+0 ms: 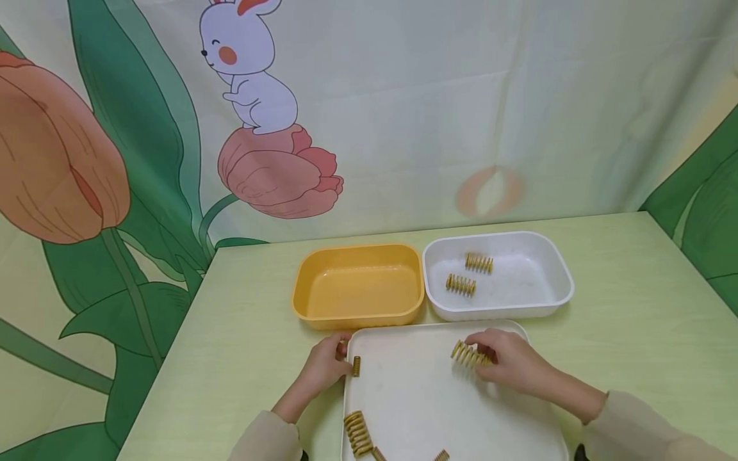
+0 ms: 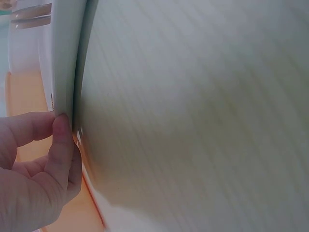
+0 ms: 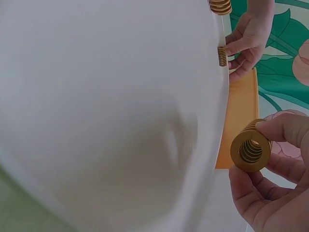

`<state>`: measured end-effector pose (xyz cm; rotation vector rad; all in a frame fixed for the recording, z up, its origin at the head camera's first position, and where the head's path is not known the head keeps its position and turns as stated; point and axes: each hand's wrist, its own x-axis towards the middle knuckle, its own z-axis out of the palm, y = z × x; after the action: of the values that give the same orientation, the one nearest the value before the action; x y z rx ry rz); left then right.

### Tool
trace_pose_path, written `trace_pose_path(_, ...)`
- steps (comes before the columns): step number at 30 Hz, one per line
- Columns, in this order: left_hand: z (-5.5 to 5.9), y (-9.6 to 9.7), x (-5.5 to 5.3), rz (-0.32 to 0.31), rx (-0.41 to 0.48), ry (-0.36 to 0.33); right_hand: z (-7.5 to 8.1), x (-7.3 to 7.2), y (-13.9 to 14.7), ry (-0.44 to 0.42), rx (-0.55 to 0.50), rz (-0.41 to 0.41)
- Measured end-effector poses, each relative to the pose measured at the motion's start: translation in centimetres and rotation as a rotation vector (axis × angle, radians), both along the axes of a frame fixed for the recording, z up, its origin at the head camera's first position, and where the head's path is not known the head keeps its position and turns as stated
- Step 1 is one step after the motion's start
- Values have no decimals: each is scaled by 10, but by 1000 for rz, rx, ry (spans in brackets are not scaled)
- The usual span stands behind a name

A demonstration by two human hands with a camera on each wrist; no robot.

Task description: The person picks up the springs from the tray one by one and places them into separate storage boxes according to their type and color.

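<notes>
My right hand (image 1: 512, 360) holds a large gold coil spring (image 1: 468, 354) above the white tray (image 1: 415, 390). In the right wrist view the spring's flat ring end (image 3: 250, 152) faces the camera, between thumb and fingers. At the tray's left edge, my left hand (image 1: 324, 366) pinches the rim (image 2: 65, 92) between thumb and fingers. Just inside that rim, near the left thumb, is a small spring (image 1: 356, 366). Another large spring (image 1: 358, 433) lies lower on the tray's left side. Two smaller springs, one of them (image 1: 441, 455), are cut off by the bottom of the head view.
Behind the tray, a yellow bin (image 1: 357, 318) stands beside a white bin (image 1: 530, 282). Inside the white bin lie two large gold springs (image 1: 479, 263). All rest on a pale green table (image 1: 230, 333), with a printed cloth (image 1: 403, 128) hanging behind.
</notes>
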<state>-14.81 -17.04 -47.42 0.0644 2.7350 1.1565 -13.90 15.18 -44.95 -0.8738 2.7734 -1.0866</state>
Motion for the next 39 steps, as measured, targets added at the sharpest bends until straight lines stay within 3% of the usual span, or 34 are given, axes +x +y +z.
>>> trace_pose_path(19,0,-1,-2,5,10,11,14,-17,6,0,2,-33)
trace_pose_path(30,1,0,-1,0,0,8,26,-28,8,85,1,-60)
trace_pose_path(39,0,0,-1,-4,-13,1,28,-35,10,101,-10,-80)
